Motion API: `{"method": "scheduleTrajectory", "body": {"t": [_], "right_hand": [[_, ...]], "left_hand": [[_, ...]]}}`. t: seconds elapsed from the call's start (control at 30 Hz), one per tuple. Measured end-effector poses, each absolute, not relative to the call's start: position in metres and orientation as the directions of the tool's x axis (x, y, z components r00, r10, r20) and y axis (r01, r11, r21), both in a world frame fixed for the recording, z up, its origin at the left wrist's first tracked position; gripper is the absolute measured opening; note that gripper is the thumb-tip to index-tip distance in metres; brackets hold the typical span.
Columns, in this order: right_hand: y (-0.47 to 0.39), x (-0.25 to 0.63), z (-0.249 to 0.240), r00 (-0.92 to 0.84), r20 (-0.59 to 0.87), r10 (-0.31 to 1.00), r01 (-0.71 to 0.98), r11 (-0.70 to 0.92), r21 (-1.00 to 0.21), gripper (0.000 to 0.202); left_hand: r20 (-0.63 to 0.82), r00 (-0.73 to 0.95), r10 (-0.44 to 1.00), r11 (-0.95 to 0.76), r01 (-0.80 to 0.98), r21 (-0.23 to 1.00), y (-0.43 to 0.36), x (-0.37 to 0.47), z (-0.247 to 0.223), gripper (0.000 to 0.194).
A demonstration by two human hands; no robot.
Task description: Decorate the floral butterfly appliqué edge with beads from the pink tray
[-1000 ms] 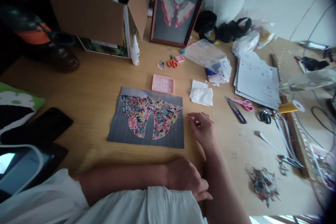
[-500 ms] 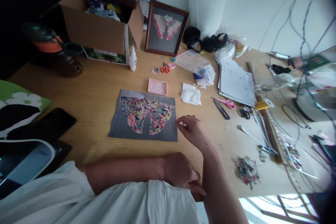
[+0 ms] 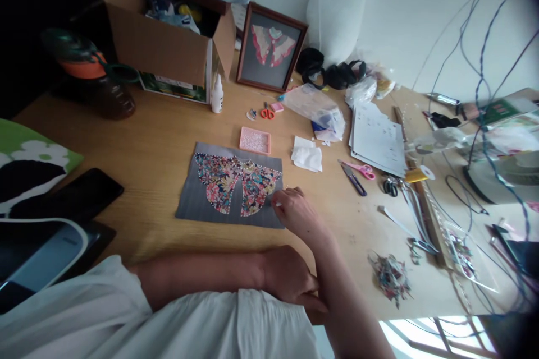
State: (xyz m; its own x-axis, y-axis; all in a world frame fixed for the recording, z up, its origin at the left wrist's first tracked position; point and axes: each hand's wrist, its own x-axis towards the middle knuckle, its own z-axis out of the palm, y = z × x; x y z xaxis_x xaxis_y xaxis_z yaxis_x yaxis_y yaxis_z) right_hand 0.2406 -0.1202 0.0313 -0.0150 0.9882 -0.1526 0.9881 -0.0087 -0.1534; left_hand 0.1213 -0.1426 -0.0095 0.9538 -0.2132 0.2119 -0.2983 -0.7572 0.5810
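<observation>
A grey sheet [image 3: 189, 202] lies flat on the wooden table. On it is a floral collar-shaped piece [image 3: 254, 186] in two lobes, edged with small white beads. My right hand [image 3: 293, 208] is over the sheet's right edge, beside the right lobe. Its thumb and fingers are pinched together; whatever they hold is too small to make out. My left hand [image 3: 290, 276] rests by the table's front edge, loosely curled, with a finger extended against my right forearm. I see nothing in it. Behind the sheet sits a pink tray [image 3: 255, 141] of tiny white beads.
At the back stand a cardboard box [image 3: 158, 39], a white bottle [image 3: 217, 95] and a framed collar [image 3: 273, 47]. Orange-handled scissors [image 3: 267, 113], folded tissue [image 3: 307, 155], a cutter [image 3: 354, 180], papers [image 3: 377, 137] and a thread clump [image 3: 391, 276] lie around. A phone [image 3: 90, 193] lies left.
My right hand has moved left and slightly down, from beside the sheet's right edge onto it, near the right lobe. My left hand stays in place. The view has shifted slightly.
</observation>
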Motion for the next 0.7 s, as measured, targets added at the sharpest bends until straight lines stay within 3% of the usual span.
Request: {"method": "scheduleTrajectory", "body": {"t": [0.3,0.7], "right_hand": [[-0.123,0.238,0.031,0.007,-0.143,0.990,0.994,-0.022,-0.104,0.016],[-0.128,0.245,0.037,0.127,-0.174,0.977,0.991,-0.131,-0.012,0.014]], "left_hand": [[0.179,0.955,-0.235,-0.678,-0.293,0.674,-0.143,0.123,-0.011,0.051],[0.150,0.961,-0.231,-0.742,-0.274,0.612,-0.141,0.121,-0.002,0.050]]}}
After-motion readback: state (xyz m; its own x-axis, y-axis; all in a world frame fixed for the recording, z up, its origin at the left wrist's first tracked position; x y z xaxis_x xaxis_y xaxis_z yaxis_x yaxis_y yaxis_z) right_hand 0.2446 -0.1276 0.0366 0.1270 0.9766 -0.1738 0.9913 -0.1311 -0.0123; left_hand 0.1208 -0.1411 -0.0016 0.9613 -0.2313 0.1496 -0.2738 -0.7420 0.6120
